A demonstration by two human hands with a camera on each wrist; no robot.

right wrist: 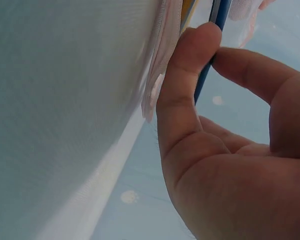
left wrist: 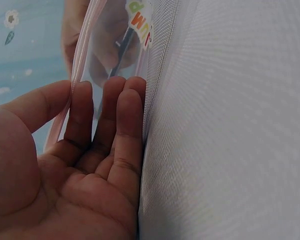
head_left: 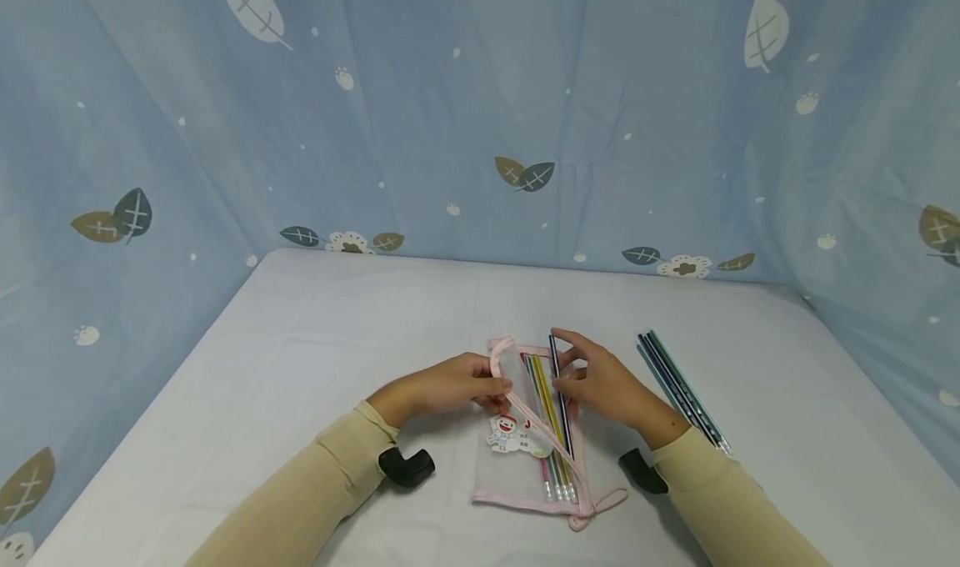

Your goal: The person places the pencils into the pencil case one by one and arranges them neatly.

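A see-through mesh pencil pouch (head_left: pixel 495 479) with pink zipper edging lies on the table, its mouth held apart. My left hand (head_left: pixel 453 383) pinches the pouch's pink edge (left wrist: pixel 82 60) between thumb and index finger, the other fingers behind the clear side. Inside lie several coloured pencils (head_left: pixel 546 392), yellow ones among them, eraser ends toward me. My right hand (head_left: pixel 606 383) holds a dark blue pencil (right wrist: pixel 204 82) between thumb and fingers, with one finger at its far end. This pencil's near part lies within the pouch opening, alongside the others.
Several dark and teal pencils (head_left: pixel 678 388) lie in a bundle to the right of my right hand. A pink strap loop (head_left: pixel 611 500) sticks out at the pouch's near right corner. Blue leaf-print cloth (head_left: pixel 450 117) surrounds the white table (head_left: pixel 360 317).
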